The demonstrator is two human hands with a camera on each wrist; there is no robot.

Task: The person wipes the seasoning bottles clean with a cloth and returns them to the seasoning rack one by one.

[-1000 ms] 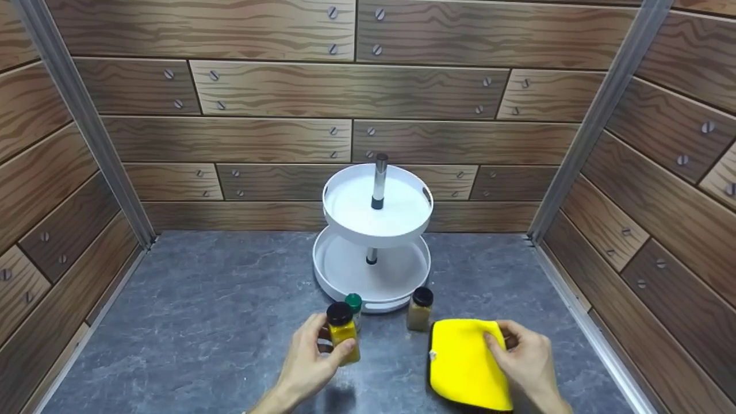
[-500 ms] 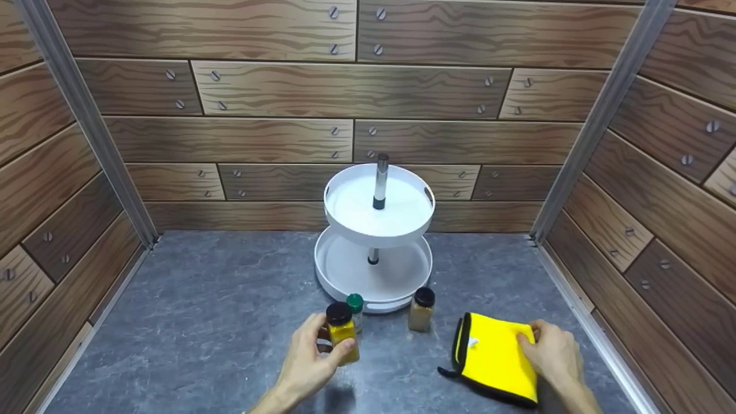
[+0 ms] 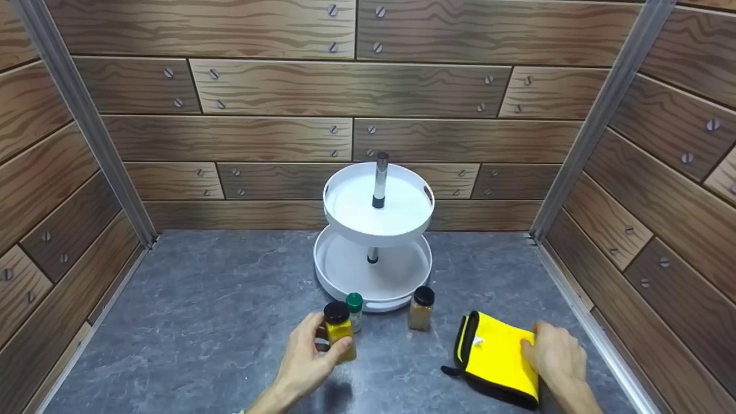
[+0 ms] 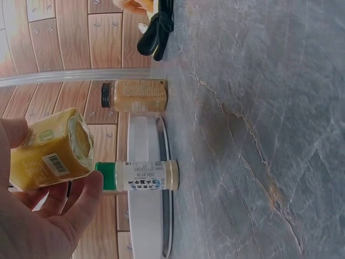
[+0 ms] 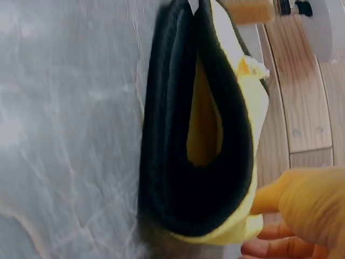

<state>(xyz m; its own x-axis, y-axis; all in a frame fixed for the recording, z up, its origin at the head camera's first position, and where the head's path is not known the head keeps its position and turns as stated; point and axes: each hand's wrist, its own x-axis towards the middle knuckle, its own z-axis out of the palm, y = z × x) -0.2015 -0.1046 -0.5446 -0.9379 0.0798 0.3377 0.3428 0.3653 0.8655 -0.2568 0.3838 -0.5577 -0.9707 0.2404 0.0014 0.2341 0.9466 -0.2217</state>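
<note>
While a two-tier white stand (image 3: 376, 237) occupies the rear middle of the grey marbled table (image 3: 230, 299), the articles in hand lie or hang in front of it. Yellow jar (image 3: 340, 332), one: square-sided, black-capped, with yellow contents, held clear of the table in front of the stand and slightly to its left; tilted, a barcode on its side in the left wrist view. Left hand (image 3: 305, 359), in front of the stand: its grip is curled round the jar, thumb on the near side, fingers behind. Yellow cloth (image 3: 503, 356), one: folded over, lined and edged in black, lying on the table in front of the stand and well to its right, with a small white tag (image 3: 478, 341) and a black loop (image 3: 452, 371) on the side toward the stand. Right hand (image 3: 558, 356), farther right of the stand than the cloth's middle: its grip pinches the cloth's outer edge, thumb over the yellow face, fingers partly hidden. Green-capped bottle (image 3: 355, 313), one: labelled, upright, just in front of the stand, left of its middle; whether it touches the lower tray (image 3: 371, 276) cannot be told. Tan jar (image 3: 420, 316), one: black-capped, upright, just off the stand's front right. Central post (image 3: 380, 178), one: metallic, black-ended, rising through both levels of the stand. Plank-patterned walls (image 3: 253, 89): behind the stand and to either side, with grey metal uprights (image 3: 86, 115) at the corners.
</note>
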